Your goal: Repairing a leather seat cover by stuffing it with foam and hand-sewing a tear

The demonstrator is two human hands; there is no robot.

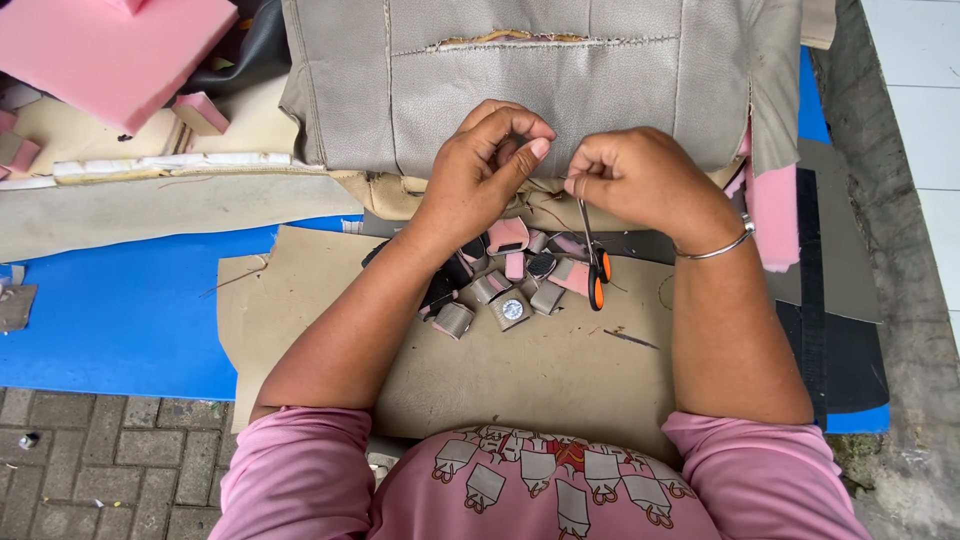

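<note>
Two hands pinch fine thread: left hand [490, 160], right hand [635, 175] narrow; scissors [594, 262] hang below right. Thread [562, 179] limp, light, slippery; grip near end.

1. A slab of pink foam [115, 50] lies at my far left.
2. A blue mat [120, 310] covers the ground under the brown cardboard [540, 370].
3. Grey paving bricks [100, 460] show at my near left.

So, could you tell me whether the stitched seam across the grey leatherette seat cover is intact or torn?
Torn: the grey leatherette seat cover's seam gapes near its middle, showing yellowish padding.
</note>
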